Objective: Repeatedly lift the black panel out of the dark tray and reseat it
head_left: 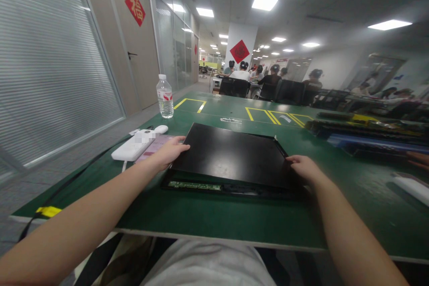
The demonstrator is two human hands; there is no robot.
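A flat black screen panel lies tilted over a shallow black housing on the green table. My left hand grips the panel's left edge, thumb on top and fingers underneath. At the right edge, my right hand pinches the panel with its thumb on top; its other fingers are mostly hidden. Along the housing's near side, a green circuit board strip shows below the panel's front edge. The panel covers the rest of the housing's inside.
Left of the panel are a white device with a cable and a pinkish sheet. A water bottle stands behind them. Black and blue parts are piled at right, near another person's hand and a white object.
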